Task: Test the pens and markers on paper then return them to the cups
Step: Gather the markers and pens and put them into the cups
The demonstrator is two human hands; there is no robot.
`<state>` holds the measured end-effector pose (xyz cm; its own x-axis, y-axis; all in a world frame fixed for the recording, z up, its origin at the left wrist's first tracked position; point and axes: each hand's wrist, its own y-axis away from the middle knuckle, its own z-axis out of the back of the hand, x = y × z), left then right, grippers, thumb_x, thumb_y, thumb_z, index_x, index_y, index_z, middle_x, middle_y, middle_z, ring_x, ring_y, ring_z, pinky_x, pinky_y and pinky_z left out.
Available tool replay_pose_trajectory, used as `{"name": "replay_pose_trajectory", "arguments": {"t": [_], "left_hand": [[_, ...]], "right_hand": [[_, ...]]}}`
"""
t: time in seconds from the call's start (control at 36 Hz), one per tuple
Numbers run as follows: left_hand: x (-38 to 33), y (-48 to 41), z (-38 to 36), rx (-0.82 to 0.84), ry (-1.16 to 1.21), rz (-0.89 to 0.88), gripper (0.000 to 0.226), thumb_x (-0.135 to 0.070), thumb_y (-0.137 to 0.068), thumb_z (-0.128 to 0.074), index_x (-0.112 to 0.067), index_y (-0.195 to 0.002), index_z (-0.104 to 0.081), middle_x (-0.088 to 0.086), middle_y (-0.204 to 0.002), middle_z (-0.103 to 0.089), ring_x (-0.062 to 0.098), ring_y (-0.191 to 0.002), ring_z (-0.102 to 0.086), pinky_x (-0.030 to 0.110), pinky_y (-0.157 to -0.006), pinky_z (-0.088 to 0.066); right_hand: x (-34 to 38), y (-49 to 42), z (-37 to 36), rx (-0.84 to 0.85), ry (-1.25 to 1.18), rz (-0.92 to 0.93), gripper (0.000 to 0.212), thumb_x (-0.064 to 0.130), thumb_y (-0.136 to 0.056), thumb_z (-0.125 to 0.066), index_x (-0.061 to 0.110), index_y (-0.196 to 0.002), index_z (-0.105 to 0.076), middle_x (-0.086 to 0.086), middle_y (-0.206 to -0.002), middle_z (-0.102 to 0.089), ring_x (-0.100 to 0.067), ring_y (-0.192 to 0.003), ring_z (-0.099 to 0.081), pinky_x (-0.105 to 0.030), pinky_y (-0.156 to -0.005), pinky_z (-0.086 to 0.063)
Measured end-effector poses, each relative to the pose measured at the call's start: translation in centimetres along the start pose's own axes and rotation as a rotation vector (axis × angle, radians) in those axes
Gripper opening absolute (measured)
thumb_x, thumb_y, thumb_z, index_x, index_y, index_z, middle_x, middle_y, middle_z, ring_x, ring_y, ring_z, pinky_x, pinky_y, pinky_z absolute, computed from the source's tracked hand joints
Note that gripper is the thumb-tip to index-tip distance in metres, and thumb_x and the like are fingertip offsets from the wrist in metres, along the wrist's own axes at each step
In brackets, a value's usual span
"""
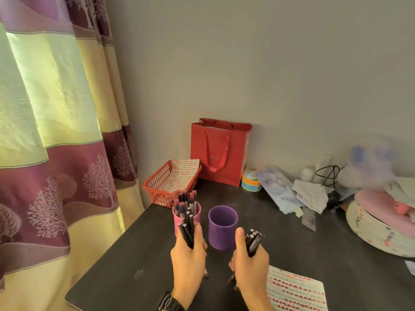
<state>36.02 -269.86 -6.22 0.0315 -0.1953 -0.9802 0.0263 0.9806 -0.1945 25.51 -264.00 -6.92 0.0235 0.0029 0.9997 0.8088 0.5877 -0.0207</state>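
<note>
Return step judged in hand: left hand [187, 261] grips the left pen bundle [186, 233] in front of the pink cup [198, 211], right hand [250, 269] grips the right pen bundle [253, 242] beside the purple cup [222, 230], both cups near the table's [134, 254] left edge; next, lower each bundle upright into a cup.

The one camera sat on my head, looking forward and down, close over the desk [292, 254] and wall.
</note>
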Motion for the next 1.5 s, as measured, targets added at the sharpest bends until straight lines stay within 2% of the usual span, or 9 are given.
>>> {"name": "replay_pose_trajectory", "arguments": {"t": [0.11,0.31,0.39,0.58,0.81,1.0,1.22,1.39,1.5], "left_hand": [[-3.3,-3.1,-2.7,-0.073,0.237,-0.018,0.012,-0.033,-0.102,-0.051,-0.026,-0.096,-0.06,-0.003,-0.067,-0.067,0.011,-0.059,-0.063,0.02,-0.057,-0.051],[-6.1,-8.9,-6.9,-0.039,0.511,0.138,0.01,-0.036,-0.104,-0.048,-0.03,-0.11,-0.054,-0.006,-0.082,-0.077,0.014,-0.081,-0.075,0.031,-0.075,-0.053],[-5.6,-10.2,-8.1,-0.021,0.502,0.131,0.015,-0.036,-0.104,-0.048,-0.028,-0.115,-0.054,-0.006,-0.086,-0.077,0.013,-0.083,-0.075,0.032,-0.078,-0.052],[-3.6,-10.9,-9.5,-0.017,0.316,0.013,0.014,-0.038,-0.103,-0.047,-0.028,-0.106,-0.056,-0.007,-0.073,-0.069,0.009,-0.06,-0.064,0.025,-0.06,-0.05],[-1.5,-11.0,-10.1,-0.018,0.223,0.049,0.012,-0.039,-0.102,-0.05,-0.03,-0.1,-0.058,-0.002,-0.074,-0.07,0.014,-0.059,-0.067,0.028,-0.06,-0.05],[-1.0,-10.5,-10.1,0.161,0.155,-0.029,0.016,-0.028,-0.096,-0.063,-0.04,-0.089,-0.068,-0.008,-0.086,-0.074,0.006,-0.08,-0.071,0.028,-0.075,-0.052],[-1.5,-10.5,-9.7,0.143,0.219,-0.028,0.01,-0.031,-0.099,-0.057,-0.027,-0.099,-0.067,-0.012,-0.092,-0.073,0.005,-0.087,-0.069,0.021,-0.073,-0.05],[-1.6,-10.4,-9.7,0.151,0.181,-0.018,0.018,-0.04,-0.102,-0.05,-0.031,-0.098,-0.066,-0.01,-0.089,-0.074,0.006,-0.084,-0.07,0.026,-0.075,-0.048],[-1.8,-10.3,-9.5,0.178,0.186,-0.003,0.023,-0.049,-0.094,-0.046,-0.037,-0.095,-0.066,-0.005,-0.093,-0.075,0.008,-0.089,-0.07,0.03,-0.08,-0.051]], "right_hand": [[2.9,-3.7,0.8,-0.08,-0.26,-0.069,0.055,0.063,-0.091,-0.053,0.012,-0.073,-0.057,0.003,-0.049,-0.055,-0.015,-0.046,-0.058,-0.037,-0.056,-0.052],[7.6,-9.4,0.0,-0.182,-0.598,-0.069,0.018,0.035,-0.102,-0.057,0.018,-0.099,-0.062,0.009,-0.051,-0.055,-0.007,-0.047,-0.058,-0.031,-0.062,-0.052],[8.4,-11.1,-1.2,-0.197,-0.633,-0.044,0.018,0.03,-0.103,-0.056,0.014,-0.096,-0.062,0.009,-0.051,-0.054,-0.006,-0.046,-0.054,-0.031,-0.061,-0.049],[7.7,-12.9,-4.5,-0.237,-0.563,-0.015,0.029,0.032,-0.101,-0.059,0.015,-0.079,-0.052,0.011,-0.044,-0.049,-0.003,-0.04,-0.045,-0.023,-0.047,-0.042],[4.4,-13.3,-6.2,-0.216,-0.436,-0.048,0.029,0.034,-0.099,-0.061,0.01,-0.083,-0.057,0.007,-0.054,-0.058,-0.005,-0.045,-0.054,-0.032,-0.057,-0.045],[3.1,-12.3,-6.3,-0.041,-0.219,0.094,0.005,0.022,-0.091,-0.073,0.025,-0.089,-0.071,0.006,-0.082,-0.076,-0.011,-0.078,-0.074,-0.03,-0.072,-0.056],[4.1,-11.8,-5.4,0.126,-0.166,0.168,0.028,0.043,-0.081,-0.079,0.037,-0.105,-0.065,0.015,-0.092,-0.075,-0.004,-0.087,-0.072,-0.025,-0.078,-0.056],[4.3,-10.9,-4.9,0.181,0.011,0.277,0.047,0.081,-0.08,-0.042,0.047,-0.109,-0.058,0.032,-0.104,-0.065,0.008,-0.099,-0.062,-0.014,-0.079,-0.049],[3.9,-10.9,-4.8,0.134,0.014,0.237,0.034,0.057,-0.103,-0.033,0.042,-0.1,-0.064,0.02,-0.097,-0.071,0.004,-0.095,-0.065,-0.015,-0.077,-0.049]]}}
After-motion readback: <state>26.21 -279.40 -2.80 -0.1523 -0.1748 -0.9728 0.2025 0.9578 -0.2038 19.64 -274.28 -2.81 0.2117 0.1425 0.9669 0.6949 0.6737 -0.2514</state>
